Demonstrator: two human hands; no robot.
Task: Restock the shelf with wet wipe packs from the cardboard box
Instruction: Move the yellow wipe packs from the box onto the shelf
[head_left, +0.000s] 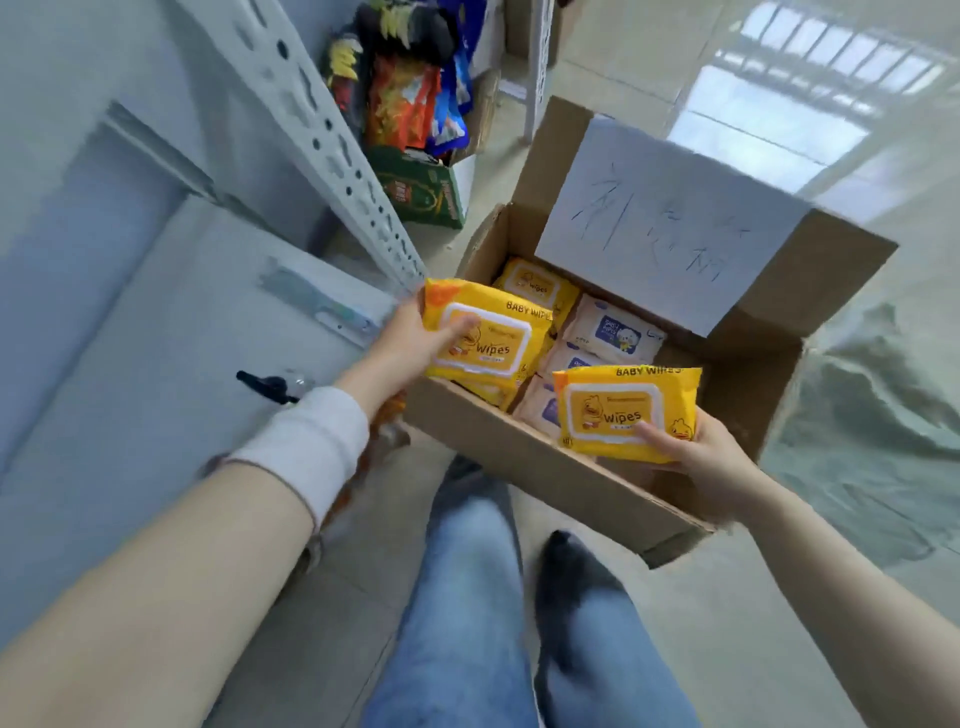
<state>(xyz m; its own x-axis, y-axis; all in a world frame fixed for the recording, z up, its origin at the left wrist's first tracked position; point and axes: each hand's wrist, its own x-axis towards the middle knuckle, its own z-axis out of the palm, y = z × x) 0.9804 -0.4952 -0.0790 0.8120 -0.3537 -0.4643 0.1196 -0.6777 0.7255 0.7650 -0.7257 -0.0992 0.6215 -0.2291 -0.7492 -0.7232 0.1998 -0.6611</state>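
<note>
Head view: a pale, glossy floor (737, 639) fills the frame, with a window's reflection at 1 o'clock. A grey shelf (156, 364) takes the 9 o'clock side. Its perforated post (322, 150) runs from 11 o'clock down towards the centre. A small black object (265, 384) lies on the shelf board. At 12 o'clock, snack bags (410, 98) stand above a green carton (421, 192).

The box (519, 457) sits open on the floor at 3 o'clock, just beside the shelf's corner. A sheet of paper (670, 223) with handwriting covers its raised far flap. Inside lie more packs: a yellow pack (535, 286) at the far end and white packs (613, 327) beside it.

The left hand (405, 343), near the centre, grips the left pack (483, 332), thumb across its printed front. This pack is held above the box's 9 o'clock edge, close to the post's foot. A white cuff (306, 441) wraps that forearm.

The right hand (696, 452), at 4 o'clock, holds the right pack (623, 410), thumb on its face and fingers beneath. This pack is over the box's near end. Both packs are yellow and read "BABY WIPES".

At 6 o'clock are jeans (467, 597) and a black shoe (571, 571).
</note>
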